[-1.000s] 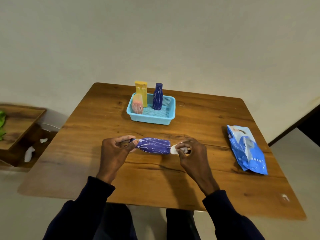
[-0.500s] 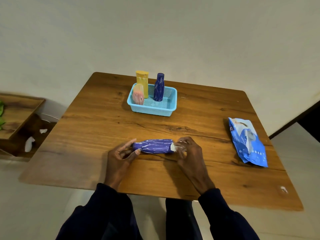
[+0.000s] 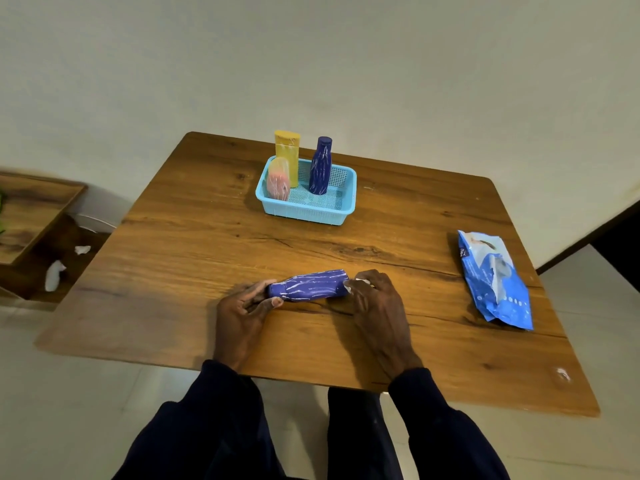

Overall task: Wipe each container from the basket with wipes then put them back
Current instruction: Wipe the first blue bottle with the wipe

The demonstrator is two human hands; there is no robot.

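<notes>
A purple bottle (image 3: 311,285) lies sideways between my hands, low over the wooden table (image 3: 194,258). My left hand (image 3: 242,317) pinches its narrow cap end with thumb and fingers. My right hand (image 3: 375,303) holds a small white wipe (image 3: 356,281) against the bottle's wide base; most of the wipe is hidden under the fingers. At the back of the table stands a light blue basket (image 3: 313,213) with a yellow bottle (image 3: 287,150), a dark blue bottle (image 3: 320,166) and a pink container (image 3: 278,180) upright inside.
A blue pack of wipes (image 3: 493,280) lies at the table's right side. A low wooden shelf (image 3: 31,216) sits on the floor to the left, with white crumpled wipes (image 3: 55,273) beside it. A wall stands behind the table.
The bottle and both hands have come lower toward the table. My right hand has closed in on the bottle's base, so the wipe shows less than before.
</notes>
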